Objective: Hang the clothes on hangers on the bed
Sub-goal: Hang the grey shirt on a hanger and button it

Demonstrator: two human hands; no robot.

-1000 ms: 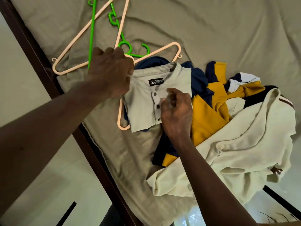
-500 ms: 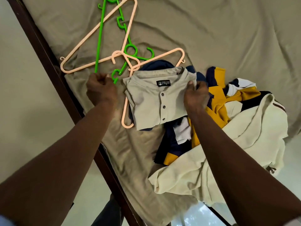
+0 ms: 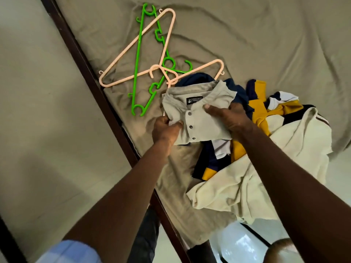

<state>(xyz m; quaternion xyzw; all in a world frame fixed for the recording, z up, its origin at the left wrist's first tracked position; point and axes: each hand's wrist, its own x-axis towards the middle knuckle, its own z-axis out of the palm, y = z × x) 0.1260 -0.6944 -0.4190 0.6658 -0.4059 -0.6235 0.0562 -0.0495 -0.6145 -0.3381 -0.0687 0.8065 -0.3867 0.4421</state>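
1. Two hands are on the grey button-up shirt [image 3: 199,118], which sits folded at the near-left end of the clothes pile, close to the edge of the bed.
2. Our left hand [image 3: 165,128] has its fingers curled in, pinching the shirt's left edge with the thumb on top of the fabric.
3. Our right hand [image 3: 228,116] grips the shirt's right side. The thumb is pressed flat just beside the top button and the other fingers are tucked round the edge, so we can't really see them.
4. One peach hanger [image 3: 199,70] pokes out from under the shirt's collar, hook pointing left.
5. Just beyond that, a second peach hanger [image 3: 168,35] lies tangled with the bright green hangers [image 3: 137,63] on the sheet, all overlapping.
6. Right of the shirt and partly under it there's a yellow, navy and white garment [image 3: 260,114], all bunched up.
7. A big cream garment [image 3: 266,168] is draped over the near side of that and hangs off the bed edge.
8. Everything rests on a wrinkly olive-grey sheet [image 3: 256,38], with the dark wooden bed frame [image 3: 85,63] running diagonally along the left and pale floor [image 3: 38,120] past it.
9. A bit of light blue sleeve [image 3: 72,251] shows at the bottom on our left arm.
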